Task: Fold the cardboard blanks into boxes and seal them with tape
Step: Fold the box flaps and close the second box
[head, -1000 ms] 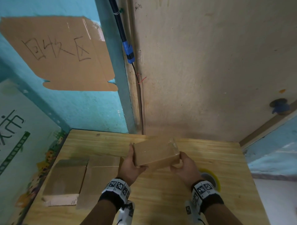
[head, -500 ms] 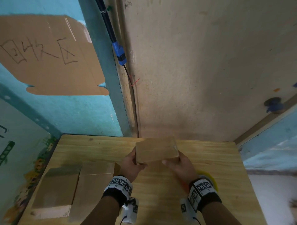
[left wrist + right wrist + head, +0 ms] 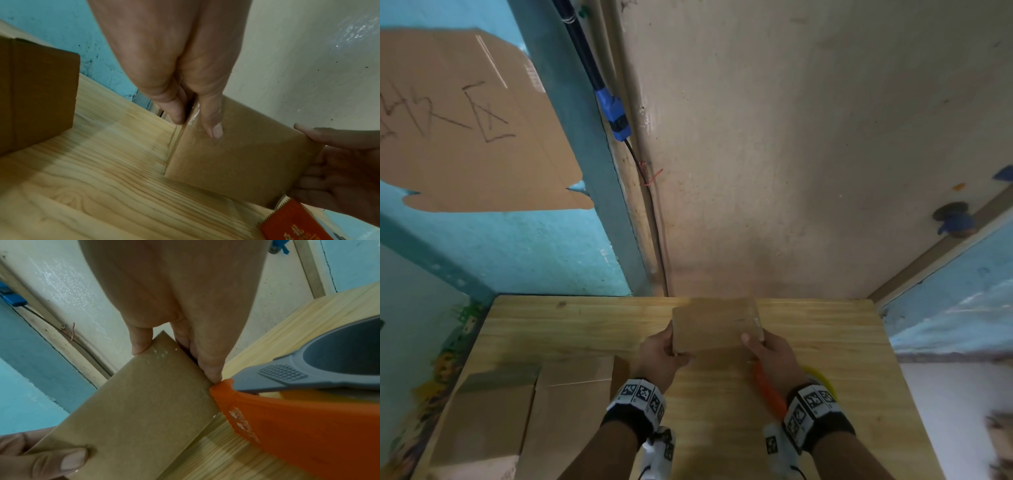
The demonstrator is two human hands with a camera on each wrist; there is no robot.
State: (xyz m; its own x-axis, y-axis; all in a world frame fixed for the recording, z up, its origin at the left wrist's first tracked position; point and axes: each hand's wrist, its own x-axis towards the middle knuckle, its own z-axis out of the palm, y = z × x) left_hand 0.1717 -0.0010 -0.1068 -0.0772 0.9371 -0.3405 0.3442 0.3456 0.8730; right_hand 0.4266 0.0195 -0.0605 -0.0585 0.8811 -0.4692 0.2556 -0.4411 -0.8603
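A small brown cardboard box [image 3: 714, 325] with clear tape along its edges is held over the wooden table [image 3: 585, 329], both hands gripping it. My left hand [image 3: 661, 353] clasps its left end, thumb on the top face [image 3: 213, 129]. My right hand [image 3: 767, 349] clasps the right end, thumb on top and fingers underneath [image 3: 207, 369]. In the wrist views the box [image 3: 236, 154] [image 3: 131, 410] sits tilted between the hands. An orange and grey tape dispenser [image 3: 308, 402] lies on the table just below my right hand, seen as an orange strip [image 3: 767, 387] in the head view.
Flat cardboard blanks [image 3: 524, 411] lie on the table at the front left; a brown cardboard piece [image 3: 37, 97] shows in the left wrist view. A cream wall [image 3: 791, 154] and a teal wall with a cardboard sign [image 3: 465, 130] stand close behind. The table's right edge [image 3: 893, 377] is near.
The box has turned from tilted, showing its front side, to flatter with its top face up, and moved slightly away from me. Both hands kept hold of it.
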